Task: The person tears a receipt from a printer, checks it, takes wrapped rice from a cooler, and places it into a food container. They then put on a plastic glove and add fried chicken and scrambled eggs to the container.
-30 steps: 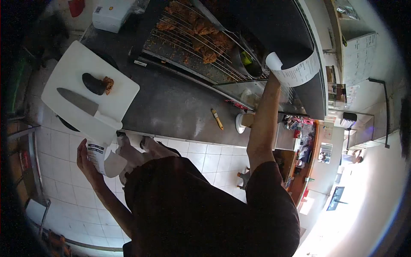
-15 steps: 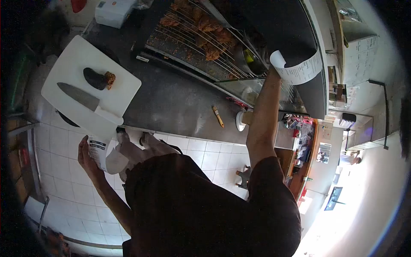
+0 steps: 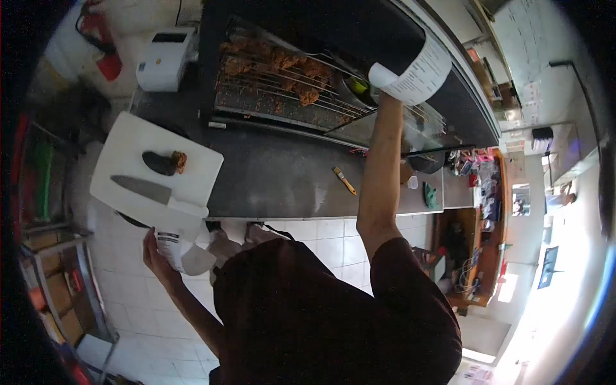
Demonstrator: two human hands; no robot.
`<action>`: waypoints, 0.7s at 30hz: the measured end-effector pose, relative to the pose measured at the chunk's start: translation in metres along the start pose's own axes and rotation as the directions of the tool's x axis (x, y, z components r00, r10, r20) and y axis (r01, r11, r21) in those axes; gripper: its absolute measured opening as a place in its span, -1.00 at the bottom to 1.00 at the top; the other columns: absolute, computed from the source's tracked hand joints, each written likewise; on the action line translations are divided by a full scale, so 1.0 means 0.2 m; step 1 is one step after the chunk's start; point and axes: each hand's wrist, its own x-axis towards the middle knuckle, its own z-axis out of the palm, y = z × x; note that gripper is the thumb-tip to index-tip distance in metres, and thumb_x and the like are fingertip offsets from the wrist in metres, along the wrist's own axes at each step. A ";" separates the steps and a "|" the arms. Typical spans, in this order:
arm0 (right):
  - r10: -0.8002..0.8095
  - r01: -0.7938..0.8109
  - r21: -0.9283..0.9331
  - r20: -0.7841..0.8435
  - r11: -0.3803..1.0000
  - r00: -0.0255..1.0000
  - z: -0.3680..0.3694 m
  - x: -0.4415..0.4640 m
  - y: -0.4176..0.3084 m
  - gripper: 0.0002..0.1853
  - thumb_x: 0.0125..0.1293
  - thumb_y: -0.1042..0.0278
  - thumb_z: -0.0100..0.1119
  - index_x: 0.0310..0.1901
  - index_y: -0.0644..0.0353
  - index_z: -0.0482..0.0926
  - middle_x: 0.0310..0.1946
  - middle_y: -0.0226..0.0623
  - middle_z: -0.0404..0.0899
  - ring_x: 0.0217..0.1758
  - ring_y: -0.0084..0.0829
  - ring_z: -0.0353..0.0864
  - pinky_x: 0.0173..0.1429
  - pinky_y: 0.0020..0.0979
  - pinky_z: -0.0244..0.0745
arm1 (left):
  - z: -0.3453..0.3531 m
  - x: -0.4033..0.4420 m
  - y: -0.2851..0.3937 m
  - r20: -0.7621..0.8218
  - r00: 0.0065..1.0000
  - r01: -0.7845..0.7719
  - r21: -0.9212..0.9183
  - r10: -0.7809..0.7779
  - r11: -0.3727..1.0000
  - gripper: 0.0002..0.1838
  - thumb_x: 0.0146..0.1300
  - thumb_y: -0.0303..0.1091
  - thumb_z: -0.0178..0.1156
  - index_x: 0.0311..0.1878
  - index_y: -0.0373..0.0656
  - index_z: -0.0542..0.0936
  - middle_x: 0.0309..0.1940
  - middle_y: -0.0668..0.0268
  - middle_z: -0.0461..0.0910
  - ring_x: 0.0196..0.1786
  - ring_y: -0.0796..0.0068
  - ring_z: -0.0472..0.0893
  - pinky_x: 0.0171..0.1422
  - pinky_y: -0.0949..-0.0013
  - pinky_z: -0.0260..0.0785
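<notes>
My left hand [image 3: 156, 258], low at the left beside the counter edge, pinches a curled printed paper receipt [image 3: 172, 249]. My right arm reaches up over the counter to the glass display cabinet. At its end, my right hand [image 3: 390, 102] is mostly hidden behind a second, longer curled receipt [image 3: 420, 74], which stays with the hand; its fingers do not show. Close to my left hand, a white cutting board [image 3: 122, 144] bears a large knife [image 3: 144, 187] and a black utensil [image 3: 157, 163] with a piece of brown fried food [image 3: 179, 162] at its end.
Fried pieces [image 3: 285, 61] lie on wire racks inside the cabinet. A brush [image 3: 344, 180] with a wooden handle rests on the dark counter [image 3: 276, 179]. At the back left stands a white box-shaped device [image 3: 167, 61]. A green cloth [image 3: 430, 194] lies at the counter's right.
The view has turned, so the counter and board appear lower and further right. Both hands keep their receipts; the right one has shifted leftward along the cabinet.
</notes>
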 end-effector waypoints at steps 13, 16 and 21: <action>0.403 -0.490 0.815 0.578 -0.307 0.709 0.19 -0.61 -0.13 -0.71 0.48 0.15 -0.08 0.11 0.06 0.42 -0.11 -0.40 0.52 0.01 -0.48 0.50 -0.03 -0.35 0.49 | 0.26 -0.08 0.10 0.312 0.943 -0.242 0.397 0.118 0.885 -0.44 0.36 -0.01 -0.06 0.14 -0.35 0.52 0.05 0.05 0.52 0.06 0.16 0.52 0.12 0.11 0.43; 0.051 -0.664 0.640 0.734 -0.387 0.677 -0.20 -0.89 -0.12 -0.48 0.49 0.20 -0.09 0.41 0.11 0.16 0.38 -0.18 0.20 0.26 -0.34 0.41 0.27 -0.22 0.42 | 0.34 -0.09 0.12 0.431 0.887 -0.375 0.459 0.167 0.805 -0.42 0.35 0.02 -0.06 0.14 -0.34 0.51 0.02 0.04 0.52 0.00 0.16 0.54 0.08 0.09 0.45; 0.298 -0.850 0.483 0.860 -0.210 0.414 -0.36 -1.33 0.64 -0.37 0.41 0.26 0.04 0.46 0.13 0.11 0.16 -0.18 0.53 0.14 -0.37 0.54 0.17 -0.30 0.47 | 0.42 -0.01 0.10 0.559 0.825 -0.519 0.696 0.079 0.497 -0.36 0.28 0.10 0.04 0.13 -0.34 0.51 -0.01 0.04 0.54 -0.02 0.15 0.55 0.05 0.07 0.46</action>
